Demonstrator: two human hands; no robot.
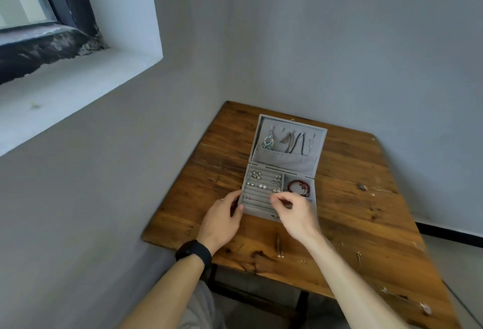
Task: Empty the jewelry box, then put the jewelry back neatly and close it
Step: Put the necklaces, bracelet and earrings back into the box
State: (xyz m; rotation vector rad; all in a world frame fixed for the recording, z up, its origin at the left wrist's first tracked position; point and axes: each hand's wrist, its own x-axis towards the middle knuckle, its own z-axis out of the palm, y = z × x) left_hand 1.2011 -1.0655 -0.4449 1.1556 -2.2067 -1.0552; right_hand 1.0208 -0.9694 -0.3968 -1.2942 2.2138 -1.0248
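grey velvet rectangular jewelry box (284, 159): lid open, on brown wooden table (366, 211) | left hand (224, 215): grips box's near-left corner, probably steadying it | right hand (294, 210): fingertips pinched over box's ring rows; contents too small to tell

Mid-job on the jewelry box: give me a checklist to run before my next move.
1. Lid open: ok.
2. Jewelry box steadied: ok, left hand grips its front-left corner.
3. Piece pinched in right hand fingers: cannot tell.
4. Free ring rows available: ok.
5. Loose pieces all back in the box: not ok, several lie on the table near its front edge.
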